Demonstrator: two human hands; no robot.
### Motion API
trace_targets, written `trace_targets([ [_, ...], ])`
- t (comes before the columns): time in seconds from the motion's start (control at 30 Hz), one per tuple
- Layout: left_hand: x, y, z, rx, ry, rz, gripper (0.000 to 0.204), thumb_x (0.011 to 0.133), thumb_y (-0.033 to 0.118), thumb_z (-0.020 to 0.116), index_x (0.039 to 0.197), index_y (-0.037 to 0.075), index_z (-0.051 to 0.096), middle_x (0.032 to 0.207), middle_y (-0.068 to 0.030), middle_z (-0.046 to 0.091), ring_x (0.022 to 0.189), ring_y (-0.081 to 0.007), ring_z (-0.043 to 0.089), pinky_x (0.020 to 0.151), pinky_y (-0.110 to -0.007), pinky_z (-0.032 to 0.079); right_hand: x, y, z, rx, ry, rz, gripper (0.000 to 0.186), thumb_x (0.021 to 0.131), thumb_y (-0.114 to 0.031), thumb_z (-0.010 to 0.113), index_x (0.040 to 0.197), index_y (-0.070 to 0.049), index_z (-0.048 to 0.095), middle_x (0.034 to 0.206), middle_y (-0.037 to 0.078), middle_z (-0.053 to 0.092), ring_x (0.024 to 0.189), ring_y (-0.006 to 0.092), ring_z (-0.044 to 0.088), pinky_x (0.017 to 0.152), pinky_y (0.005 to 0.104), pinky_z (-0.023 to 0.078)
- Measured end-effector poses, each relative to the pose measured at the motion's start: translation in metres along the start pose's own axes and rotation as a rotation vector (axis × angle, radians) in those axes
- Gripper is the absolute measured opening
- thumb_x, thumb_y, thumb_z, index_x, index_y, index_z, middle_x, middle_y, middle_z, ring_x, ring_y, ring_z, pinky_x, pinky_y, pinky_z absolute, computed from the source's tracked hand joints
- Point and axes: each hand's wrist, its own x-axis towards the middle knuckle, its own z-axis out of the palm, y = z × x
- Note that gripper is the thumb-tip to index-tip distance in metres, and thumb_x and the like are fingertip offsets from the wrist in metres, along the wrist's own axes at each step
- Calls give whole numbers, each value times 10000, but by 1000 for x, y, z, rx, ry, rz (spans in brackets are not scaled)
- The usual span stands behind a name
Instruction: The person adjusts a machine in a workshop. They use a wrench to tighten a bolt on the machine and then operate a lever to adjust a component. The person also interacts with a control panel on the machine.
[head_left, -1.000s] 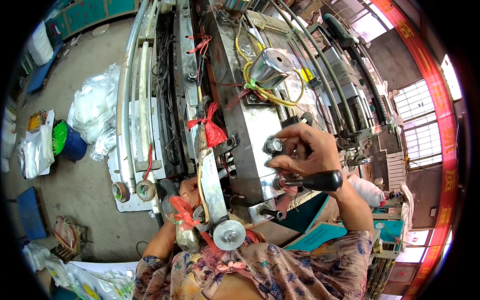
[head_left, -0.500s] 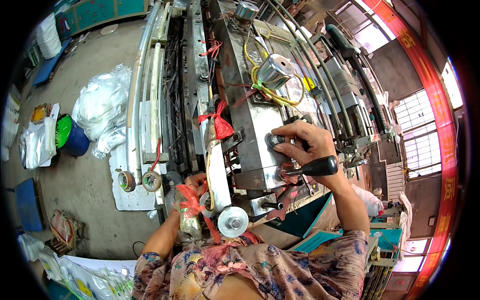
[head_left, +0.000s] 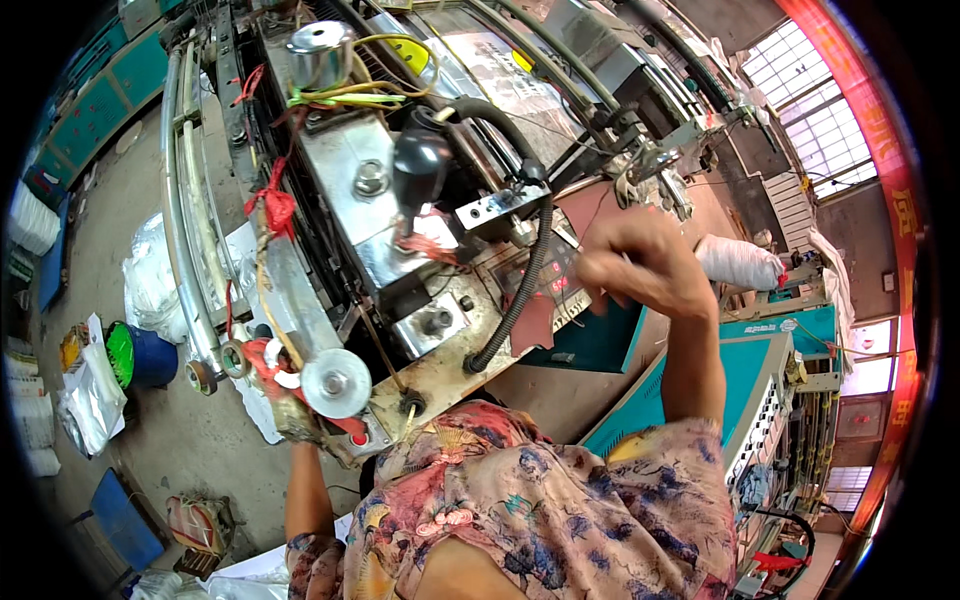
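Note:
My right hand (head_left: 645, 265) is raised in the air to the right of the machine, beside a control panel (head_left: 545, 275) with lit red digits. Its fingers look curled but are smeared by motion. My left forearm (head_left: 308, 490) reaches up to the machine's near end. The left hand is hidden there behind a wrapped part with red ribbon (head_left: 268, 370) and a round metal disc (head_left: 336, 383). A black-knobbed lever (head_left: 420, 160) points upward on the steel block, next to a large bolt (head_left: 370, 180).
A chrome cylinder (head_left: 320, 55) with yellow wires tops the machine. A black corrugated hose (head_left: 540, 260) loops down its right side. To the right are a white thread cone (head_left: 740, 262) and a teal machine (head_left: 690, 390). A blue bucket (head_left: 152, 355) and clear plastic (head_left: 155, 280) lie left.
My right hand has let go of the bolt and moved away to the right. The lever, which pointed right, now points up. The view has shifted, and my left fingers are now hidden.

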Motion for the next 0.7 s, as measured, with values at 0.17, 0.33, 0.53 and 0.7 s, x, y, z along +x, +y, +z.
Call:
trace_targets([
  [0.17, -63, -6, -72, 137, 22, -211, 271, 976, 235, 571, 1158, 38, 532, 868, -51, 598, 701, -144, 570, 598, -306, 484, -126, 200, -3, -649, 294, 439, 173, 882, -176, 638, 909, -11, 681, 784, 145, 693, 734, 308, 670, 667, 382, 514],
  [0.33, -157, 99, 22, 576, 203, -80, 199, 981, 140, 536, 913, -12, 646, 605, -30, 566, 418, -53, 440, 382, -219, 314, -127, 299, 24, -841, 374, 653, 242, 801, -227, 672, 944, -33, 654, 911, 182, 619, 868, 390, 610, 751, 498, 503],
  [0.53, -201, 104, 14, 329, 731, 227, 189, 992, 193, 548, 1072, 34, 613, 627, -8, 523, 428, -53, 401, 386, -201, 291, -121, 328, 20, -921, 378, 454, 250, 719, -142, 700, 931, -36, 621, 956, 168, 609, 900, 378, 592, 751, 487, 502],
  [0.7, -198, 190, 69, 412, 698, 535, 241, 997, 177, 542, 1140, -9, 601, 629, -15, 509, 454, -49, 404, 410, -189, 298, -112, 323, 12, -935, 308, 402, 240, 689, -154, 706, 871, -23, 622, 889, 165, 625, 880, 369, 595, 739, 473, 505],
])
